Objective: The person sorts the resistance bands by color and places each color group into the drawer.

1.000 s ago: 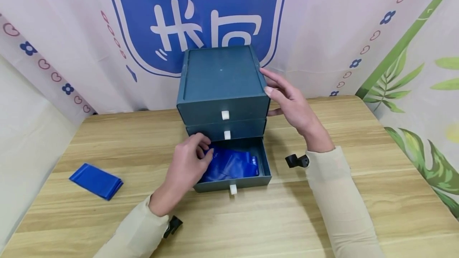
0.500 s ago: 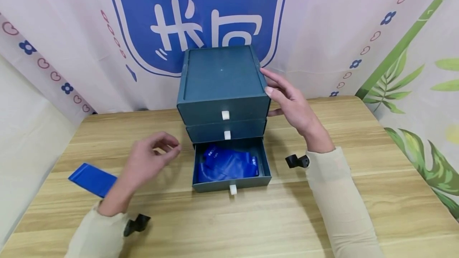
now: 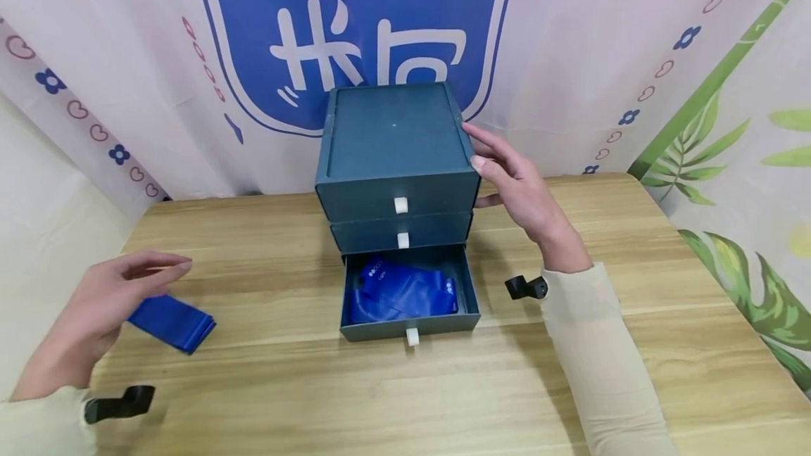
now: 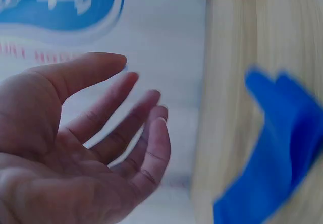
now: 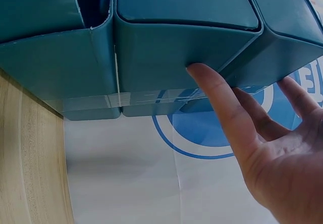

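My left hand (image 3: 104, 301) hovers at the far left with loosely bent fingers and nothing in them, close to a folded blue flat band (image 3: 174, 326) on the table. In the left wrist view that band (image 4: 267, 168) lies beyond the fingertips, apart from them. A dark teal unit of three drawers (image 3: 394, 136) stands at the back middle. Its bottom drawer (image 3: 380, 331) is pulled out and holds blue flat bands (image 3: 405, 292) with small white print. My right hand (image 3: 526, 195) rests its fingertips and thumb against the unit's right side, as the right wrist view also shows.
The wooden table (image 3: 304, 385) carries the unit and the loose band. A printed curtain (image 3: 570, 76) hangs right behind the unit. White pull tabs (image 3: 401, 205) mark the drawer fronts.
My left hand has moved out of the bottom drawer and left across the table to the folded band. The bands in the drawer are now uncovered. My right hand has stayed on the unit.
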A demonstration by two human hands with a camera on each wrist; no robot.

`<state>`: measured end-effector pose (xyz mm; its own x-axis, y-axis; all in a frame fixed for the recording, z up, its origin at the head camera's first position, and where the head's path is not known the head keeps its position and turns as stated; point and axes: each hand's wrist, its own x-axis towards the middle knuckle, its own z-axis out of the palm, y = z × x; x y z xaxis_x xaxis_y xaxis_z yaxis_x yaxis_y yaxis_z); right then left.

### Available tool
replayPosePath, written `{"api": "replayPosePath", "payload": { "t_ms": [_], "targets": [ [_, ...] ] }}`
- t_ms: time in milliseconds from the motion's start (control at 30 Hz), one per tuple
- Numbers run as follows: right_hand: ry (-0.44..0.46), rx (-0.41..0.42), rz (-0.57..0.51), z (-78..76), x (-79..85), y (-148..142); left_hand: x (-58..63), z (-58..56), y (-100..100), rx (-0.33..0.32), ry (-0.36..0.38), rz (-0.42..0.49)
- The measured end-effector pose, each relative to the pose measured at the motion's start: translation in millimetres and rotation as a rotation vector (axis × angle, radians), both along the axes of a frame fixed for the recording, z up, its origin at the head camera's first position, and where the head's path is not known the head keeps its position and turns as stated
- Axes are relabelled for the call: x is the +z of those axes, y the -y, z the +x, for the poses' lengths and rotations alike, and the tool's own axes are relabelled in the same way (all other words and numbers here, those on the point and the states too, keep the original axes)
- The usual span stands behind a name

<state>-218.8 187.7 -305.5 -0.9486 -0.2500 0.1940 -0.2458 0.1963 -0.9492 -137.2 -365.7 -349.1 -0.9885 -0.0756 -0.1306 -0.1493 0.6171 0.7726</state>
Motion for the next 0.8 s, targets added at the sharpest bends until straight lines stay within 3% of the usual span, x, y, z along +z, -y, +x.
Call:
{"api": "replayPosePath", "payload": {
  "t_ms": [133,300,367,500,800],
  "targets": [
    [0.0,-0.006,0.0,0.1,-0.5,-0.3,-8.7,0.8,32.9,0.089,0.116,-0.024],
    [-0.001,-0.005,-0.002,0.5,-0.9,-0.6,-21.2,0.9,51.2,0.215,0.238,-0.106],
    [-0.002,-0.003,-0.005,0.6,-0.9,-0.6,-26.0,0.6,53.8,0.212,0.271,-0.123],
    [-0.005,-0.001,-0.006,0.5,-1.2,0.1,-34.5,0.2,57.8,0.172,0.27,-0.183],
    [-0.004,-0.007,-0.002,0.5,-1.4,-0.3,-38.8,-1.4,60.7,0.192,0.313,-0.248]
  ]
}}
